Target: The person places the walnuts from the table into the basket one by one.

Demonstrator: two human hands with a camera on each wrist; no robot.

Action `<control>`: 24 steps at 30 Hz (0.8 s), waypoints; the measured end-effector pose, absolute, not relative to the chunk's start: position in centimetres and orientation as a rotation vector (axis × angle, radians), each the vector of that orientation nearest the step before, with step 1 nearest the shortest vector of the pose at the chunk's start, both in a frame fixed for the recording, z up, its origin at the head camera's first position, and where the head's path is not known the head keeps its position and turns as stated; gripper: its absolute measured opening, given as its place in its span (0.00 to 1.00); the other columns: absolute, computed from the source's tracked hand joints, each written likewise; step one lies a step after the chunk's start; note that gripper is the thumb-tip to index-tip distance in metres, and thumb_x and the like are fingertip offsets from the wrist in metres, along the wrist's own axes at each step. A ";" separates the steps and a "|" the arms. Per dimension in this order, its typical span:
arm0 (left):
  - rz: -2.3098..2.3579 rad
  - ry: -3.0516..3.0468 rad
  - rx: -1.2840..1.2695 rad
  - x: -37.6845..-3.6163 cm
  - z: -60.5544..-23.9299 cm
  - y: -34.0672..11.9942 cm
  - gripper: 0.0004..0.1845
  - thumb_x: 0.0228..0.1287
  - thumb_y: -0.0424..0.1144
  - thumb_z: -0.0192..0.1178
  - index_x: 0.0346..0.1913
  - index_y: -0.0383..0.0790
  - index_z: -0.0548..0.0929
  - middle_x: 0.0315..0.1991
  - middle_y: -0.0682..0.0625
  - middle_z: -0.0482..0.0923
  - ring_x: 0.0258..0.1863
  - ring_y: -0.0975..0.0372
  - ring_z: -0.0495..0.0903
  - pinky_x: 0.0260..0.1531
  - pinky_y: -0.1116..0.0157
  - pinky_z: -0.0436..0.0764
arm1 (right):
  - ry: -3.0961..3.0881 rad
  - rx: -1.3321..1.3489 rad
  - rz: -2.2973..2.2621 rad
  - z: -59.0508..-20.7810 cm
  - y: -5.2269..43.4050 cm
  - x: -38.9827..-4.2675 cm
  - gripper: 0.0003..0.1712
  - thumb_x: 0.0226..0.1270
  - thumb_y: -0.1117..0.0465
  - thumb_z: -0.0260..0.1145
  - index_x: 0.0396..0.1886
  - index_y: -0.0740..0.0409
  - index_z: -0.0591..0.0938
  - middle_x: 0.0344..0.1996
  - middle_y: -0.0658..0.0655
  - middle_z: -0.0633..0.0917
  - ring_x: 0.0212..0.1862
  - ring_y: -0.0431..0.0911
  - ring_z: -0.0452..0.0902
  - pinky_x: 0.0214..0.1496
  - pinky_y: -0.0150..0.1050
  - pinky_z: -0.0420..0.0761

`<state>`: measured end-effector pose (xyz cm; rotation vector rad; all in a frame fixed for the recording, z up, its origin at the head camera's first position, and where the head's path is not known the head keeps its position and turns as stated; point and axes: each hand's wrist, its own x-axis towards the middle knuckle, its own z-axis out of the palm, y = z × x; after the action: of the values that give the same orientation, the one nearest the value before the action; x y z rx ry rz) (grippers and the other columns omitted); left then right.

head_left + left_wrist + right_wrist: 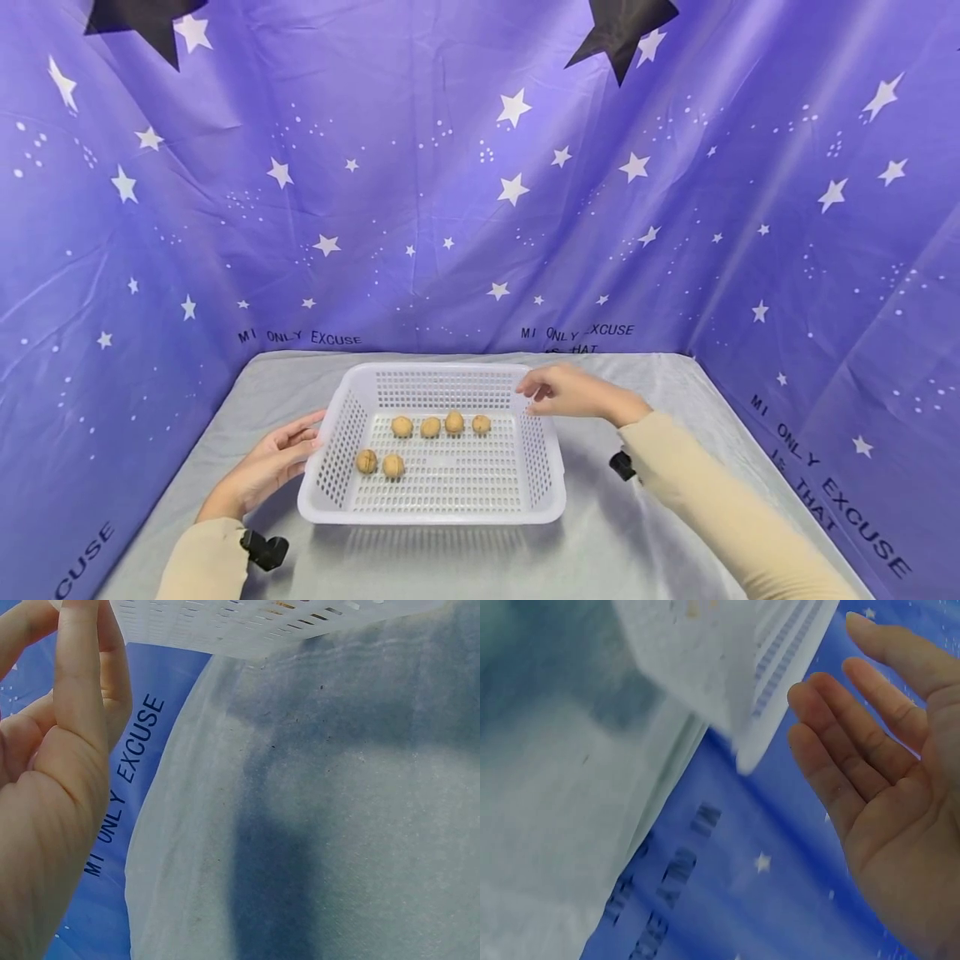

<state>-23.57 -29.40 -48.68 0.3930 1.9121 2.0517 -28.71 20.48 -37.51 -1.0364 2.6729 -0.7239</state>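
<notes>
A white perforated plastic basket (431,517) is in the middle of the head view, with a shadow on the cloth below it. Several walnuts lie on its floor: a row of walnuts (453,422) towards the back and two walnuts (393,466) at the front left. My left hand (258,471) holds the basket's left rim between thumb and fingers. From the left wrist view, the basket (225,630) shows from below, raised off the cloth. My right hand (573,393) is by the back right corner, fingers loosely bent and holding nothing. The right wrist view shows it (900,772) apart from the basket.
Grey cloth (637,533) covers the table under the basket. A purple-blue curtain (420,192) with white stars and black lettering closes off the back and both sides. Each wrist carries a small black device (265,550).
</notes>
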 end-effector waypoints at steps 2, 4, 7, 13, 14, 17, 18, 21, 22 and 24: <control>2.052 1.918 0.393 -23.6 -48.7 -29.4 0.33 0.77 0.29 0.51 0.78 0.28 0.50 0.57 0.45 0.78 0.54 0.59 0.80 0.54 0.59 0.81 | 2.695 -1.030 -0.742 -37.4 21.9 -28.3 0.20 0.65 0.59 0.70 0.54 0.62 0.83 0.48 0.59 0.85 0.48 0.49 0.83 0.55 0.47 0.82; 2.055 1.926 0.394 -23.6 -48.7 -29.4 0.33 0.77 0.29 0.51 0.78 0.28 0.50 0.56 0.45 0.78 0.53 0.59 0.81 0.54 0.59 0.81 | 2.720 -1.010 -0.761 -37.4 23.3 -27.9 0.20 0.66 0.58 0.70 0.54 0.63 0.83 0.48 0.60 0.85 0.48 0.50 0.83 0.54 0.48 0.82; 2.058 1.925 0.394 -23.7 -48.6 -29.4 0.34 0.76 0.28 0.51 0.78 0.27 0.49 0.57 0.45 0.78 0.53 0.59 0.81 0.54 0.59 0.82 | 2.758 -0.978 -0.767 -37.6 25.3 -27.3 0.20 0.67 0.57 0.71 0.54 0.62 0.83 0.47 0.59 0.86 0.48 0.51 0.84 0.53 0.47 0.83; 2.056 1.912 0.394 -23.8 -48.5 -29.4 0.34 0.76 0.28 0.51 0.78 0.27 0.49 0.58 0.43 0.77 0.54 0.59 0.80 0.54 0.59 0.81 | 2.778 -0.946 -0.759 -38.4 28.7 -26.2 0.18 0.67 0.59 0.71 0.53 0.62 0.83 0.45 0.56 0.86 0.47 0.53 0.84 0.50 0.46 0.84; 2.055 1.913 0.393 -23.7 -48.5 -29.4 0.34 0.76 0.29 0.51 0.78 0.27 0.49 0.59 0.43 0.77 0.54 0.59 0.80 0.54 0.59 0.81 | 2.780 -0.944 -0.758 -38.6 29.2 -26.0 0.18 0.66 0.59 0.71 0.52 0.62 0.83 0.45 0.56 0.86 0.46 0.53 0.84 0.49 0.46 0.85; 2.045 1.918 0.394 -23.7 -48.5 -29.5 0.34 0.77 0.29 0.51 0.78 0.28 0.49 0.60 0.42 0.76 0.55 0.58 0.80 0.55 0.59 0.81 | 2.787 -0.928 -0.749 -39.5 30.6 -25.5 0.18 0.67 0.58 0.72 0.52 0.61 0.84 0.44 0.54 0.87 0.45 0.52 0.84 0.47 0.44 0.85; 2.043 1.918 0.394 -23.7 -48.5 -29.5 0.34 0.77 0.29 0.51 0.78 0.28 0.49 0.60 0.42 0.76 0.55 0.58 0.80 0.55 0.59 0.81 | 2.789 -0.920 -0.746 -39.8 31.1 -25.4 0.17 0.67 0.57 0.72 0.52 0.61 0.84 0.44 0.53 0.87 0.45 0.52 0.84 0.47 0.45 0.85; 2.042 1.911 0.393 -23.7 -48.6 -29.5 0.34 0.77 0.29 0.51 0.78 0.28 0.49 0.60 0.42 0.76 0.55 0.58 0.80 0.55 0.59 0.81 | 2.803 -0.882 -0.743 -40.8 32.4 -25.1 0.17 0.66 0.57 0.72 0.51 0.60 0.84 0.43 0.52 0.87 0.44 0.51 0.84 0.47 0.45 0.85; 2.043 1.909 0.390 -23.7 -48.6 -29.5 0.34 0.77 0.29 0.51 0.78 0.29 0.49 0.60 0.42 0.76 0.55 0.58 0.80 0.55 0.59 0.81 | 2.808 -0.866 -0.746 -41.1 32.9 -25.0 0.17 0.66 0.58 0.72 0.51 0.61 0.84 0.43 0.53 0.87 0.44 0.51 0.84 0.47 0.45 0.85; 2.046 1.903 0.386 -23.7 -48.6 -29.4 0.34 0.77 0.29 0.51 0.78 0.28 0.49 0.60 0.42 0.76 0.55 0.59 0.80 0.54 0.59 0.81 | 2.816 -0.822 -0.757 -41.8 33.9 -24.8 0.17 0.66 0.59 0.72 0.51 0.61 0.84 0.42 0.54 0.87 0.43 0.51 0.84 0.46 0.44 0.84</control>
<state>-23.68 -29.40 -48.60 0.3860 1.9033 2.0459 -24.83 33.87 -41.80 -0.8221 2.8164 -0.7570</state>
